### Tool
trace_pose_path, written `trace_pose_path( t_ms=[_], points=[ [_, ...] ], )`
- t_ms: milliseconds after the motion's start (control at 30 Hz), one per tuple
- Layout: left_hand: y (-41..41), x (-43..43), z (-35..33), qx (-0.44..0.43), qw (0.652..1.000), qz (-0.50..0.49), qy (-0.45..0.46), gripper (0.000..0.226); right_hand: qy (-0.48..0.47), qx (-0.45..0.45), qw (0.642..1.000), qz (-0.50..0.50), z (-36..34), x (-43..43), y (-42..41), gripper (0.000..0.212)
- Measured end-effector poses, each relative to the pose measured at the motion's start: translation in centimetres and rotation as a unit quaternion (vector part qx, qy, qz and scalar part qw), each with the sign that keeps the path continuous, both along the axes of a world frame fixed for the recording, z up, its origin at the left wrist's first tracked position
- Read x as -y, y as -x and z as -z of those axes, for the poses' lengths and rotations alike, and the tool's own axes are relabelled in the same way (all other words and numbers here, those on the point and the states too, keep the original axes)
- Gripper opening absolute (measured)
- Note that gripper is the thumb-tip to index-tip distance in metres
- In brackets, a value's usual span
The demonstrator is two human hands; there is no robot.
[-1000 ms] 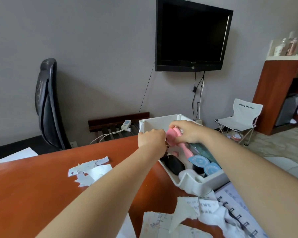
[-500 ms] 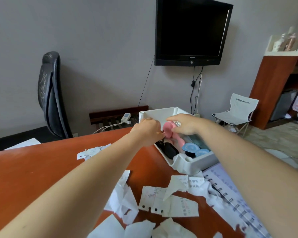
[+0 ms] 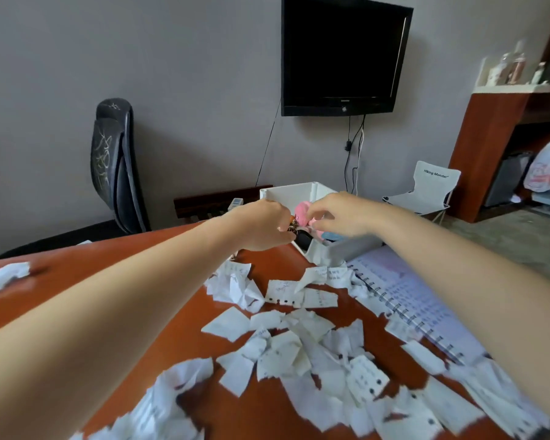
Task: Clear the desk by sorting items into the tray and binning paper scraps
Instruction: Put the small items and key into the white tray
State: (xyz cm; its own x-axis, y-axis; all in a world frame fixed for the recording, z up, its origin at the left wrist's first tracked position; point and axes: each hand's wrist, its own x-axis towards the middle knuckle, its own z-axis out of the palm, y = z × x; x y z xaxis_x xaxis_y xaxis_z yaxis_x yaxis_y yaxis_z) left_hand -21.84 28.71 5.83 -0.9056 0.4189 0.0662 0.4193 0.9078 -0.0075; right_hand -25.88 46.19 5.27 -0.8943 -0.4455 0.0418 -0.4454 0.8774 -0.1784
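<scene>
Desk strewn with torn paper scraps, spiral notebook on the right. White tray at far edge. Right hand pinches pink item inside tray; left hand curled beside it, grip can't tell.

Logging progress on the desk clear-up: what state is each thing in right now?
Tray: upright on the desk, holding items.
Pink item: in the tray, between both hands.
Paper scraps: scattered on the desk, unbinned.
Notebook: lying open beside the tray.
Left hand: fingers curled at the tray's edge, grip unclear.
Right hand: over the tray at the pink item, grip unclear.
TV: screen dark.
</scene>
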Motion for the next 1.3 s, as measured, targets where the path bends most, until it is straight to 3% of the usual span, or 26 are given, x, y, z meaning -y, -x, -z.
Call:
trace_pose_path(
  t_ms=[133, 533, 1033, 1300],
  points=[
    [-4.4, 0.6, -0.7, 0.018, 1.0, 0.004, -0.003, 0.036, -0.013, -0.004, 1.0, -0.006, -0.1, -0.8, -5.2, 0.027],
    [-17.4, 4.6, 0.2, 0.066, 0.997, -0.026, -0.009, 0.034, 0.068, 0.036, 0.997, -0.029, 2.5, 1.8, -16.8, 0.027],
    [-27.6, 12.7, 4.2, 0.07, 0.985, -0.155, -0.02, 0.033, 0.149, 0.009, 0.983, -0.109, 6.7, 11.6, -23.7, 0.025],
    [-31.0, 19.0, 6.8, 0.092, 0.954, -0.283, 0.022, 0.054, 0.132, 0.016, 0.975, -0.18, 7.9, 18.3, -24.6, 0.026]
  ],
)
